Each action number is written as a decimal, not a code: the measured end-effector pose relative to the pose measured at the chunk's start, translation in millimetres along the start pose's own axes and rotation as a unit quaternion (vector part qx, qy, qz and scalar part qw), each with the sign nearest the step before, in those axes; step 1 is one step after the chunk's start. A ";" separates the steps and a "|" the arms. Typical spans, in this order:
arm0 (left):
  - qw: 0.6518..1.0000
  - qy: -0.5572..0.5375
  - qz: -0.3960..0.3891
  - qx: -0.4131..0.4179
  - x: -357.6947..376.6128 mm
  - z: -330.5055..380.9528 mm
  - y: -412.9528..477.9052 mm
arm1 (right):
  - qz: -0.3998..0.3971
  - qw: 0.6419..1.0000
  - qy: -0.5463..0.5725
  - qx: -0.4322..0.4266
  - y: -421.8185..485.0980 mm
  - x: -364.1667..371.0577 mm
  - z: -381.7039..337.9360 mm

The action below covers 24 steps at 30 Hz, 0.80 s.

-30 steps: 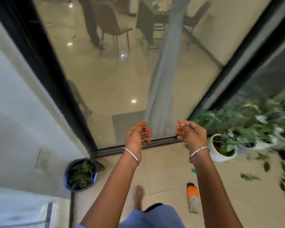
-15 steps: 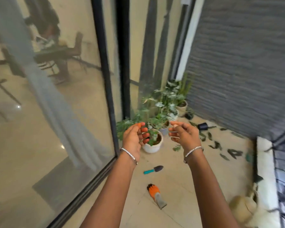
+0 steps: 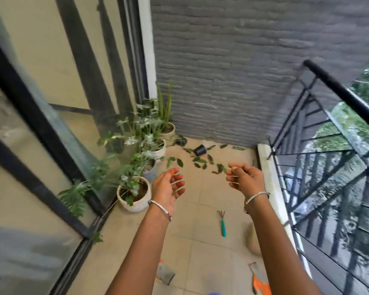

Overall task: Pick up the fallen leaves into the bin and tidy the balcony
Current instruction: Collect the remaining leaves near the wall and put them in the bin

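1. Since half a second ago, the view is swinging further right, off the glass door (image 3: 41, 145) and onto the grey brick wall (image 3: 232, 71). Both hands are staying raised in front, held apart as before.
2. The left hand (image 3: 168, 188) is hovering with its palm turned inward and its fingers loosely curled, gripping nothing.
3. The right hand (image 3: 242, 177) is hanging at about the same height, fingers loosely bent and also empty.
4. The fallen leaves (image 3: 200, 161) are lying scattered on the tiled floor at the far end, beyond the hands. They are lying around a tipped black pot (image 3: 200, 150) near the foot of the wall.
5. Potted plants are standing in a row along the glass door, the nearest in a white pot (image 3: 134, 198).
6. A teal-handled hand rake (image 3: 222, 222) is lying on the tiles between the forearms. An orange glove (image 3: 261, 284) is showing at the bottom edge, and a black railing (image 3: 328, 156) is running along the right side.
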State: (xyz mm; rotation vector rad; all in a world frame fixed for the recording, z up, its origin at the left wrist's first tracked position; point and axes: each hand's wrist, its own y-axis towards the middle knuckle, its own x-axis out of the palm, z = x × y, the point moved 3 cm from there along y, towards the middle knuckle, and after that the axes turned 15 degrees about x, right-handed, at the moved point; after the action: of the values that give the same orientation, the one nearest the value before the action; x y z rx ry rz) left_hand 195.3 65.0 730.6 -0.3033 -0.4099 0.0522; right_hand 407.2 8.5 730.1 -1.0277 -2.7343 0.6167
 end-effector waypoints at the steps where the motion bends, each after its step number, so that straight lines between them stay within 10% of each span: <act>1: 1.000 -0.003 -0.006 -0.004 15.0 -5.9 5.3 | 0.008 1.000 0.001 0.002 10.5 -11.7 -3.2; 24: 0.987 0.082 -0.060 -0.124 221.9 -86.7 254.4 | 0.125 0.987 0.033 0.096 291.9 -47.6 -70.1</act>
State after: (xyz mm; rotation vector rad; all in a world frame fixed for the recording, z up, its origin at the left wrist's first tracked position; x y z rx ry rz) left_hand 436.1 307.9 663.7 -0.5234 -0.2709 -0.1417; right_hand 636.4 198.2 668.0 -1.3262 -2.4501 0.8483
